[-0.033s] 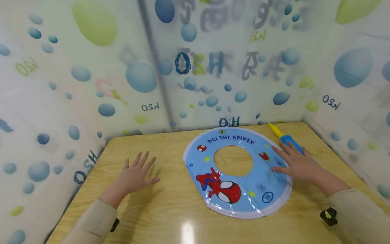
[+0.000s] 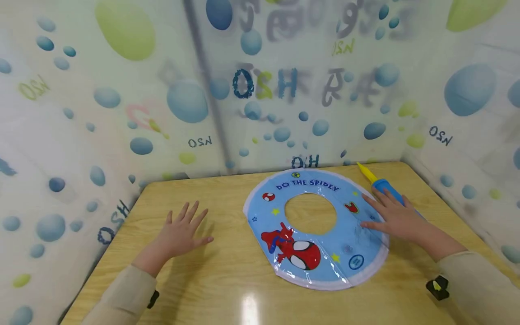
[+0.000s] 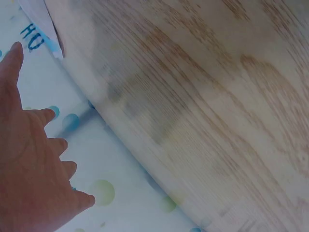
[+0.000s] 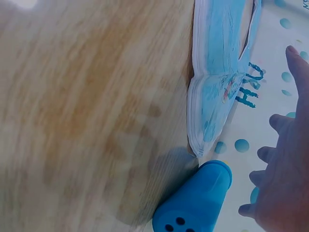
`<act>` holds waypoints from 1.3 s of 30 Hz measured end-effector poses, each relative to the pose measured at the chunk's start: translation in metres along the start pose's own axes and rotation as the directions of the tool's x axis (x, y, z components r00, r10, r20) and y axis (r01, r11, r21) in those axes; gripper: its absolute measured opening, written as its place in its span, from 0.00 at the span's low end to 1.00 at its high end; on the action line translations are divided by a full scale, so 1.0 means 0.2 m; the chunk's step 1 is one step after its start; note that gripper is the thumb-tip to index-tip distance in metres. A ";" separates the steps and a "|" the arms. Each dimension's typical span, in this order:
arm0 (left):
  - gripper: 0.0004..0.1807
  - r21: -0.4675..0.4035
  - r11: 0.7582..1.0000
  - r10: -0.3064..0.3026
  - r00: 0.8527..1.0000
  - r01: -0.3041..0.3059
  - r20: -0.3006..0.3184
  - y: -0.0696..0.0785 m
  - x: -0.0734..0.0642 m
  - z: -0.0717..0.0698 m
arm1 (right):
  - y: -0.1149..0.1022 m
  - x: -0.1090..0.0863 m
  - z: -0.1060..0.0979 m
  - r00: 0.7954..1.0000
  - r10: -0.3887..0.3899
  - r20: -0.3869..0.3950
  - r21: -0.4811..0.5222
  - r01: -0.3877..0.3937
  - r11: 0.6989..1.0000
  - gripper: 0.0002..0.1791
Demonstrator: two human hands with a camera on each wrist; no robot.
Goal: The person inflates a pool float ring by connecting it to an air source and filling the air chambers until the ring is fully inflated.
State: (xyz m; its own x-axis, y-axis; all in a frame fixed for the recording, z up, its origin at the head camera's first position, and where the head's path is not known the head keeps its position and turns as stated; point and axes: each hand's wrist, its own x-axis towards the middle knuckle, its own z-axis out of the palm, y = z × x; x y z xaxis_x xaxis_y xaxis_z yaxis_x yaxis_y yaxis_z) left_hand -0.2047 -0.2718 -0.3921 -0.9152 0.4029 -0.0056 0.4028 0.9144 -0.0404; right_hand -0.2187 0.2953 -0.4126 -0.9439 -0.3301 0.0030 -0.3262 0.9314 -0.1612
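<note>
A flat, deflated swim ring (image 2: 260, 225), light blue with a white rim and a red cartoon figure, lies on the wooden table. Behind its right side is a hand pump (image 2: 387, 186), blue with a yellow nozzle. My right hand (image 2: 400, 220) hovers with spread fingers over the ring's right edge and the pump, hiding part of both. In the right wrist view the blue pump (image 4: 193, 203) stands apart from the fingers. To the left of the ring, my left hand (image 2: 177, 234) is held above the table, fingers spread, holding nothing.
The wooden table (image 2: 219, 280) reaches back to a white curtain (image 2: 162, 113) printed with blue and green dots and letters. Curtain sides also close in at left and right. A black band (image 2: 438, 287) sits at the right wrist.
</note>
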 end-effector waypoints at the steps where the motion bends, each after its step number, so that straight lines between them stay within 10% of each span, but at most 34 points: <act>1: 0.46 0.001 1.000 0.003 1.000 -0.003 -0.001 0.00 0.00 0.00 | 0.00 0.00 0.00 1.000 0.001 0.002 0.003 -0.001 1.000 0.52; 39: 0.50 0.067 0.975 0.208 0.976 -0.212 0.065 0.27 0.05 -0.04 | -0.05 -0.11 0.03 1.000 -0.015 0.014 0.054 0.015 0.998 0.52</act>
State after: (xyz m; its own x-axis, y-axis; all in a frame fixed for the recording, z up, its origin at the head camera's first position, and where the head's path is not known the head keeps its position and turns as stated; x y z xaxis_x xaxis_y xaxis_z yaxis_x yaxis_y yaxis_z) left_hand -0.1924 -0.2185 -0.3872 -0.8101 0.5809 -0.0785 0.5862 0.8033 -0.1053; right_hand -0.1945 0.2926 -0.4163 -0.9380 -0.3466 -0.0087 -0.3368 0.9168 -0.2145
